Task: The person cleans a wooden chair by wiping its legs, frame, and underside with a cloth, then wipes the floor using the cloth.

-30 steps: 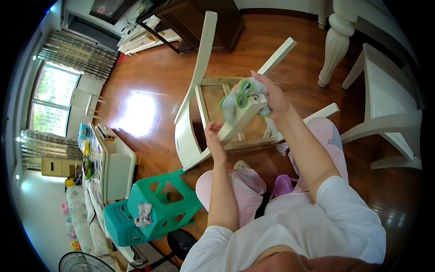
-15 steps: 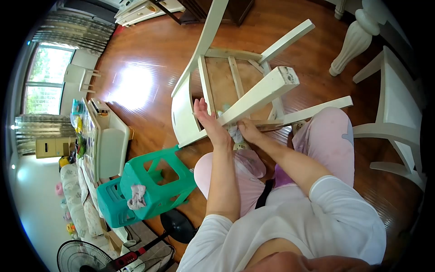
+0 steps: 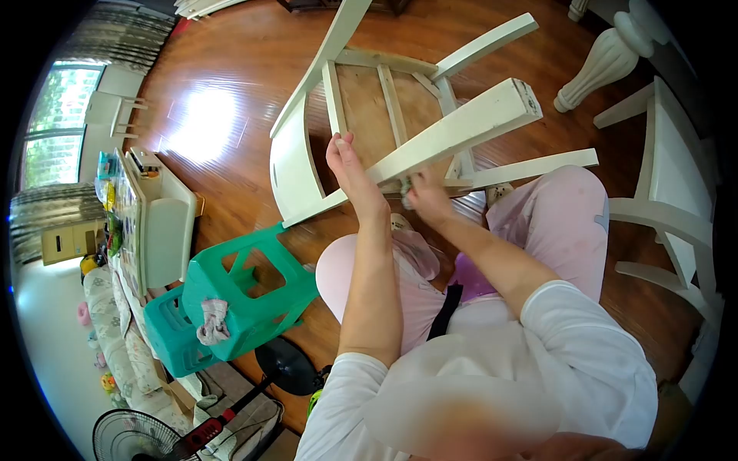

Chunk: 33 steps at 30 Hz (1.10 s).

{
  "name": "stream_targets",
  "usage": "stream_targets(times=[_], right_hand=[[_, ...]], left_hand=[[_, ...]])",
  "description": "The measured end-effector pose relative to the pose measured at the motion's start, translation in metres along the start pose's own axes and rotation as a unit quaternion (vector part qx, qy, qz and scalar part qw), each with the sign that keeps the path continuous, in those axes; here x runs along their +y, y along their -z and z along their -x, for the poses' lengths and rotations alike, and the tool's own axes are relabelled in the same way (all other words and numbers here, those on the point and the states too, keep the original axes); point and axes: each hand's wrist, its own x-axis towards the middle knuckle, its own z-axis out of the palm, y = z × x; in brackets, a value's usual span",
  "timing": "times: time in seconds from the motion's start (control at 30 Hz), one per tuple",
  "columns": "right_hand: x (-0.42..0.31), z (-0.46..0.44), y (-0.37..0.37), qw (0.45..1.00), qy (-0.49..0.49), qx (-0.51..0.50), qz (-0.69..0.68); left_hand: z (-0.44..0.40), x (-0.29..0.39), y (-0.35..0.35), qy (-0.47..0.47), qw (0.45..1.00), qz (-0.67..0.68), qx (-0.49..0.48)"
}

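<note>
A white wooden chair (image 3: 453, 134) lies tipped over in front of me, its bare wood underside turned my way and its legs sticking out. My left hand (image 3: 352, 170) rests against the chair beside the near leg, fingers up and a little bent, with nothing visible in it. Beneath that leg, near the seat frame, my right hand (image 3: 430, 196) is closed on a pale cloth (image 3: 406, 192). Motion blurs the right fingers, and the leg partly hides the cloth.
Left of my knee stand green plastic stools (image 3: 231, 288) with a crumpled rag (image 3: 214, 321) on top. A standing fan (image 3: 134, 434) is at the lower left. Another white chair (image 3: 669, 184) and a carved table leg (image 3: 603, 65) are on the right.
My right hand has shifted slightly up along the underside of the leg with the cloth. The left fingers have bent a little. The whole view has shifted slightly.
</note>
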Motion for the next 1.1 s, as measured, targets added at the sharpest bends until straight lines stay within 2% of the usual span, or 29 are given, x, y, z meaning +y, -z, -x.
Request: stream_targets(times=[0.07, 0.13, 0.2, 0.23, 0.3, 0.33, 0.37, 0.43, 0.47, 0.5, 0.57, 0.6, 0.67, 0.73, 0.8, 0.9, 0.97, 1.03, 1.1], right_hand=[[0.048, 0.015, 0.002, 0.995, -0.01, 0.034, 0.094], [0.082, 0.027, 0.026, 0.976, -0.171, -0.045, 0.125], [0.124, 0.048, 0.056, 0.916, -0.179, -0.241, 0.265], [0.136, 0.057, 0.063, 0.913, -0.18, -0.244, 0.272], [0.155, 0.071, 0.073, 0.946, -0.195, -0.068, 0.251], [0.149, 0.064, 0.083, 0.938, -0.231, -0.115, 0.229], [0.141, 0.062, 0.092, 0.935, -0.234, -0.119, 0.238], [0.113, 0.049, 0.104, 0.957, -0.098, -0.021, 0.272], [0.105, 0.043, 0.105, 0.966, -0.075, -0.013, 0.248], [0.101, 0.035, 0.099, 0.964, -0.072, -0.02, 0.255], [0.102, 0.022, 0.085, 0.954, 0.018, -0.007, 0.298], [0.117, 0.024, 0.077, 0.953, 0.018, -0.009, 0.304], [0.151, 0.034, 0.058, 0.932, 0.022, -0.079, 0.354], [0.149, 0.03, 0.067, 0.926, 0.047, -0.099, 0.36], [0.143, 0.032, 0.088, 0.884, 0.08, -0.165, 0.43], [0.142, 0.031, 0.138, 0.839, 0.091, -0.182, 0.505], [0.104, 0.025, 0.192, 0.772, 0.028, -0.293, 0.563], [0.086, 0.023, 0.236, 0.74, -0.019, -0.294, 0.605], [0.072, 0.026, 0.271, 0.747, 0.006, -0.265, 0.61]], left_hand=[[0.001, 0.002, -0.004, -0.002, 1.0, 0.001, 0.01], [-0.003, -0.002, -0.004, -0.004, 1.0, -0.021, -0.002], [-0.006, -0.003, -0.003, -0.007, 0.998, -0.047, -0.034], [-0.005, 0.004, -0.004, -0.002, 0.999, -0.041, -0.031], [-0.006, 0.022, -0.003, -0.201, 0.971, -0.056, -0.119], [-0.008, 0.035, 0.0, -0.277, 0.943, -0.098, -0.155], [-0.009, 0.04, -0.001, -0.27, 0.946, -0.091, -0.152], [-0.012, 0.038, -0.001, -0.181, 0.905, -0.075, -0.378], [-0.011, 0.027, -0.007, -0.247, 0.887, -0.176, -0.348], [-0.012, 0.028, -0.007, -0.242, 0.892, -0.169, -0.341], [-0.011, 0.038, -0.009, -0.217, 0.887, -0.186, -0.364], [-0.011, 0.033, -0.011, -0.243, 0.89, -0.176, -0.344], [-0.01, 0.031, -0.012, -0.245, 0.89, -0.182, -0.338], [-0.011, 0.03, -0.01, -0.241, 0.892, -0.19, -0.331], [-0.011, 0.028, -0.01, -0.242, 0.889, -0.2, -0.334], [-0.01, 0.029, -0.012, -0.255, 0.894, -0.188, -0.317], [-0.008, 0.031, -0.012, -0.259, 0.892, -0.202, -0.31], [-0.007, 0.03, -0.012, -0.262, 0.889, -0.219, -0.303], [-0.006, 0.029, -0.012, -0.27, 0.887, -0.223, -0.301]])
